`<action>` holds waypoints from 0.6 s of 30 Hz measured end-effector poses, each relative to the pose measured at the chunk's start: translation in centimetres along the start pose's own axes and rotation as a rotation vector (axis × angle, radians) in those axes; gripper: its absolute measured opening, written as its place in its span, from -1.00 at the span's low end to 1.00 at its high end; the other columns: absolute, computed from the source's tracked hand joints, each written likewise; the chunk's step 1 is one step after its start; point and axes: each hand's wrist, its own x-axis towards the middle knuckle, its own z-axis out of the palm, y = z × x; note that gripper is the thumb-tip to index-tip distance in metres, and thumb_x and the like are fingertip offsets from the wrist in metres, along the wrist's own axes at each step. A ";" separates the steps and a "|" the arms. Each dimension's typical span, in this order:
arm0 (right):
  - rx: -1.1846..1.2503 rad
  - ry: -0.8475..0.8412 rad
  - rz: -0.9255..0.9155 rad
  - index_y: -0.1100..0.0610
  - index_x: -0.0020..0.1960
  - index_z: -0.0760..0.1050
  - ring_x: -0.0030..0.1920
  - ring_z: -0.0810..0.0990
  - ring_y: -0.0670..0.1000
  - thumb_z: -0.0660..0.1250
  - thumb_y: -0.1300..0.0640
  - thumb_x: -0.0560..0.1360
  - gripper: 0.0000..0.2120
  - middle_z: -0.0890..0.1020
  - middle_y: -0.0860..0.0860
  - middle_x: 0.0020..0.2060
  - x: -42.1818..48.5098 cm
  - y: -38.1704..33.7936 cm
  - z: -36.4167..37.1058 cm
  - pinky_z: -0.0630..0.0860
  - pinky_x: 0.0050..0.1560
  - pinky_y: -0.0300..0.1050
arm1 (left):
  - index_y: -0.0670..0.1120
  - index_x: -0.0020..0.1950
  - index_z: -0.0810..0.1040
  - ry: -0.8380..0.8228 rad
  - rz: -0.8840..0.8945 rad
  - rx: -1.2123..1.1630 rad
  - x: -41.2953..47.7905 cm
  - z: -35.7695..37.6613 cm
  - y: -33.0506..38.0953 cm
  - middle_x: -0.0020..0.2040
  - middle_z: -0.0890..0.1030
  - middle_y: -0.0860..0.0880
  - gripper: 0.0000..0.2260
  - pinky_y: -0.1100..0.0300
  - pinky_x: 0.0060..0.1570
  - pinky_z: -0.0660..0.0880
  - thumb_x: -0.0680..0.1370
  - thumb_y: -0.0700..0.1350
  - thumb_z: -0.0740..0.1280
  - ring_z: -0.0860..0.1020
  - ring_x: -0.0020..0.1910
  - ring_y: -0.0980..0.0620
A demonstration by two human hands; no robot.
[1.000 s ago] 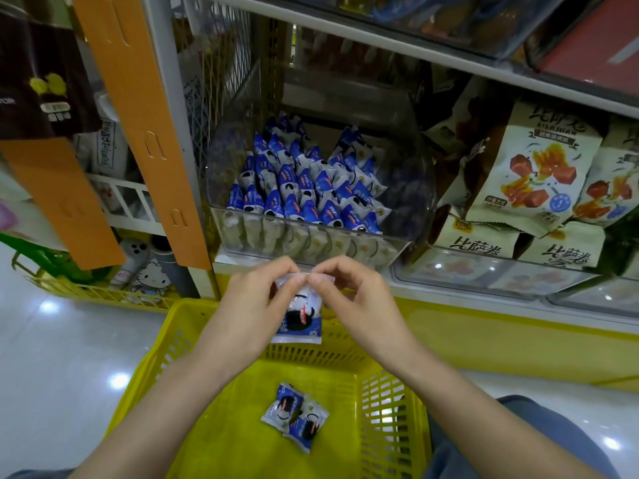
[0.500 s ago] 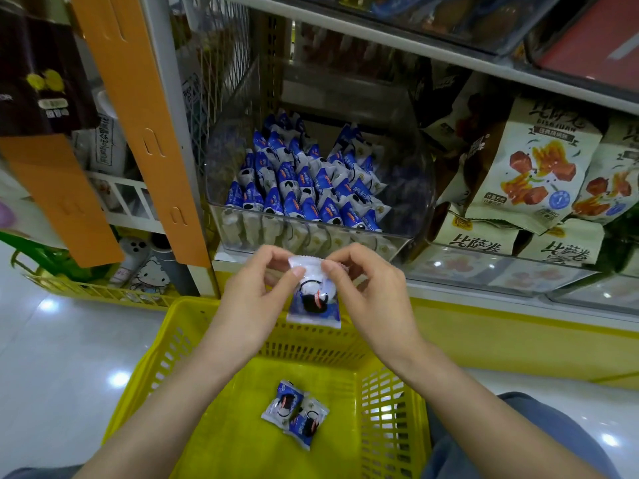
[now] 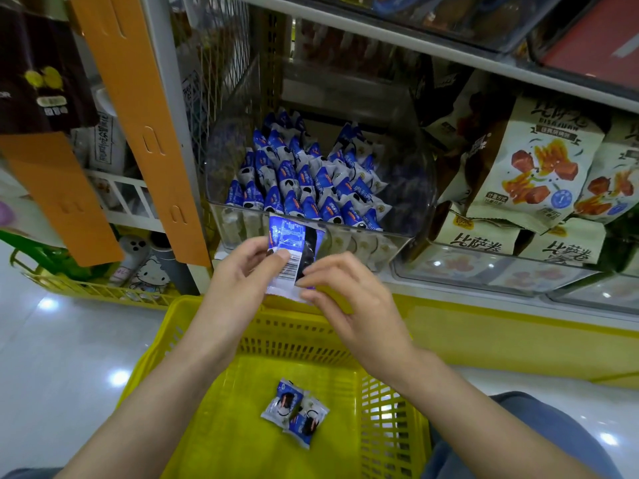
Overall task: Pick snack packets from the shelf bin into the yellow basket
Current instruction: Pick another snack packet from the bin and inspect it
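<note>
While you've got that one snack packet [image 3: 294,252] up between both hands, it sits right in front of the front lip of the shelf bin [image 3: 411,188] and above the far rim of the yellow basket [image 3: 214,430]. Its back side faces you, so the barcode and the blue print show.

Your left hand [image 3: 242,276] pinches the packet's left edge, with the thumb across the white part by the barcode and the fingers tucked behind. Your right hand [image 3: 351,300] pinches the lower right corner with its fingertips curled in. So both hands are closed on the same packet, neither one spread.

The bin is a clear plastic tub on the shelf, packed with rows of blue-and-white packets [image 3: 304,183] standing on end. Down in the basket, two packets [image 3: 294,411] lie flat on the bottom near the middle, touching and partly overlapping.

Right of the bin there's a stack of cream-coloured snack bags [image 3: 529,167] with red cubes printed on them, in their own clear tray. Off to the left, orange hanging strips [image 3: 138,119] run down in front of the shelf post. Below them a low yellow rack [image 3: 86,288] holding a cartoon cat item [image 3: 150,274] sits at floor level. The glossy white floor [image 3: 45,350] shows light reflections on either side of the basket.
</note>
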 end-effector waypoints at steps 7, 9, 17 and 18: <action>0.574 0.126 0.604 -0.04 0.05 0.38 -0.23 0.57 -0.17 0.19 -0.08 0.46 -0.78 0.59 -0.08 -0.12 0.8 -0.6 -0.4 0.51 -0.26 -0.29 | 0.08 0.07 0.51 -0.091 0.115 0.058 -0.2 0.5 0.2 -0.07 0.66 0.17 -0.84 0.43 -0.16 0.47 0.52 -0.11 0.27 0.59 -0.07 0.27; 0.696 0.098 0.687 0.04 0.12 0.40 -0.26 0.58 -0.20 0.20 0.02 0.50 -0.78 0.61 -0.01 -0.09 1.1 -0.6 -0.6 0.52 -0.31 -0.31 | 0.02 0.12 0.48 -0.085 0.129 0.031 -0.1 0.4 0.1 -0.07 0.66 0.08 -0.78 0.43 -0.19 0.49 0.48 -0.06 0.28 0.61 -0.08 0.22; 0.853 -0.030 0.802 0.23 0.15 0.48 -0.25 0.61 -0.11 0.22 0.19 0.55 -0.79 0.64 0.09 -0.05 1.4 -0.5 -0.9 0.57 -0.29 -0.25 | 0.07 0.07 0.41 -0.031 0.213 0.179 0.1 0.6 -0.9 -0.09 0.63 0.07 -0.84 0.30 -0.15 0.49 0.52 -0.11 0.29 0.58 -0.10 0.15; 0.864 -0.016 0.804 0.24 0.16 0.46 -0.27 0.61 -0.11 0.22 0.21 0.55 -0.79 0.63 0.08 -0.06 1.4 -0.6 -0.8 0.57 -0.31 -0.25 | 0.10 0.07 0.41 -0.011 0.272 0.263 0.0 0.5 -1.0 -0.04 0.59 0.12 -0.82 0.34 -0.11 0.46 0.51 -0.09 0.31 0.55 -0.06 0.19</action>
